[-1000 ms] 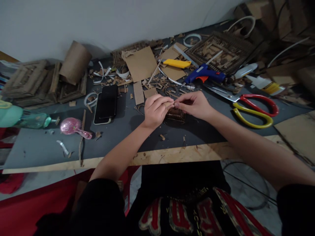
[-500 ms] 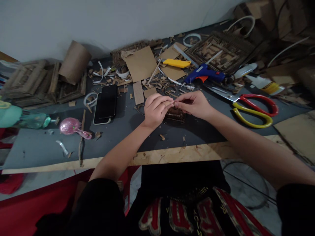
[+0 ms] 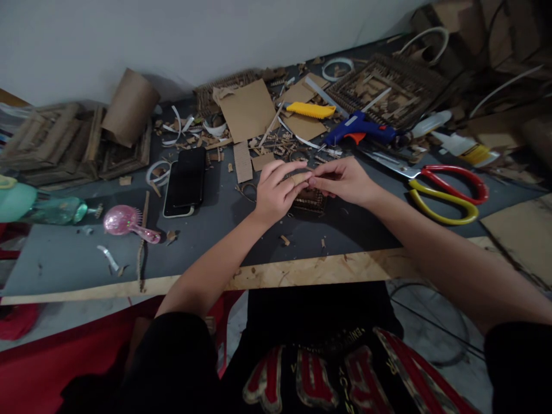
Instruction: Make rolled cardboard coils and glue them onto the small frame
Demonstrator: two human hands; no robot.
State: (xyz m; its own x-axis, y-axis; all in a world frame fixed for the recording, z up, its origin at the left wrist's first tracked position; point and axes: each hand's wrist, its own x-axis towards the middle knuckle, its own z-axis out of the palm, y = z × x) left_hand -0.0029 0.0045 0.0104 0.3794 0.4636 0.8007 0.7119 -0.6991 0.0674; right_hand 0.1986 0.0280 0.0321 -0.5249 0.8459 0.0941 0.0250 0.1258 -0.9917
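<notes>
The left hand point(image 3: 273, 195) and right hand point(image 3: 342, 181) met at the fingertips, fingers drawn narrow; whether they pinched anything I could not tell; a small brown piece point(image 3: 314, 201) lay just beneath them on the counter point(image 3: 224, 241); scissors point(image 3: 414, 172) sat to the right.

Dim light greys the wall point(image 3: 181, 46); the cardboard tube point(image 3: 130, 108) shadows it softly, the pink hairbrush point(image 3: 121, 220) glints (tiny sparkles), the upper-right corner goes murky.
</notes>
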